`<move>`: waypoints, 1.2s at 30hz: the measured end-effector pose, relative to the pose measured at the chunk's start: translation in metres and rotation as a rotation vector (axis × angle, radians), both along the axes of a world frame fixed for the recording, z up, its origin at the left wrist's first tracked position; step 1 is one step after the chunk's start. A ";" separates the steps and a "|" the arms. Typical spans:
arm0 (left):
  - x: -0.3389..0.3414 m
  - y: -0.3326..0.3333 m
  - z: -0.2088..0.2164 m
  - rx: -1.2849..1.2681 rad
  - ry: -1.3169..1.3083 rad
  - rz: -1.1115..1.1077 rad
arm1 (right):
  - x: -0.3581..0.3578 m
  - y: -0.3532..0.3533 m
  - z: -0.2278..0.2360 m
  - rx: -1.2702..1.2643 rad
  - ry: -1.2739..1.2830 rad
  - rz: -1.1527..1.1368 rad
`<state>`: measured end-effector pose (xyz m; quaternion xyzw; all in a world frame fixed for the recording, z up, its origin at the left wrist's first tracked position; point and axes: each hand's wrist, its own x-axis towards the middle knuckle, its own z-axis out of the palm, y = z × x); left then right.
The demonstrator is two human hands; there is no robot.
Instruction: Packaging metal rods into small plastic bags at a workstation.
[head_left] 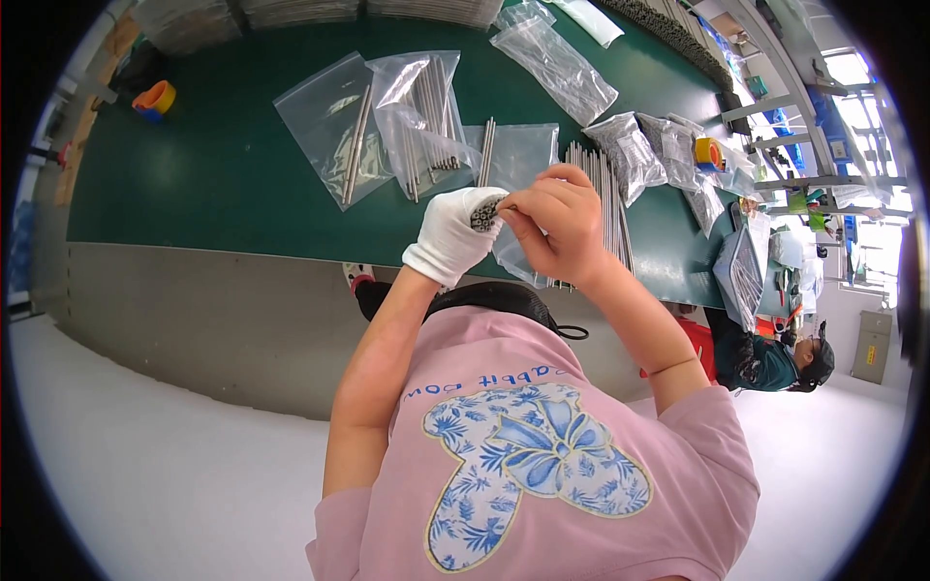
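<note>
My left hand (449, 235), in a white glove, is wrapped round a bundle of thin metal tubes (484, 216); their round ends face up out of the fist. At the rim of that bundle my bare right hand (557, 225) has thumb and fingertips pinched together. What lies between those fingertips is too small to make out. Just beyond the hands, more metal tubes (487, 145) rest on a clear plastic bag (528, 145). To the right of them a row of long tubes (612, 208) lies on the green table (232, 184), partly hidden by my right hand and forearm.
Farther left, clear bags (325, 107) hold or carry more tubes. Filled bags (628, 153), a tape roll (709, 153) and a tray (741, 276) stand to the right. Another tape roll (154, 100) sits far left. A person (775, 360) in a dark cap is at the right.
</note>
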<state>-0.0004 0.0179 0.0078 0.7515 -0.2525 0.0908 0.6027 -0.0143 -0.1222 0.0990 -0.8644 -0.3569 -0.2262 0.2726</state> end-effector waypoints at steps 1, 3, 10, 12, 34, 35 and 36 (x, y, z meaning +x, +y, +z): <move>0.000 0.000 0.001 -0.006 -0.003 -0.003 | -0.001 0.001 0.000 -0.009 -0.009 0.005; 0.000 0.000 -0.001 -0.008 0.000 -0.003 | -0.001 0.001 0.000 -0.018 -0.020 0.010; -0.001 -0.001 0.000 -0.019 0.015 -0.006 | -0.005 0.002 0.010 0.054 -0.048 -0.028; -0.002 0.001 0.001 -0.026 0.031 -0.006 | -0.007 0.003 0.010 0.078 -0.052 -0.047; -0.001 0.001 0.002 -0.033 0.041 -0.040 | -0.003 0.001 -0.001 0.021 -0.031 0.044; -0.001 0.001 0.001 -0.033 0.040 -0.038 | -0.003 0.001 -0.001 0.014 -0.044 0.034; -0.001 0.001 -0.001 -0.022 0.040 -0.035 | -0.005 0.001 0.000 0.015 -0.045 0.036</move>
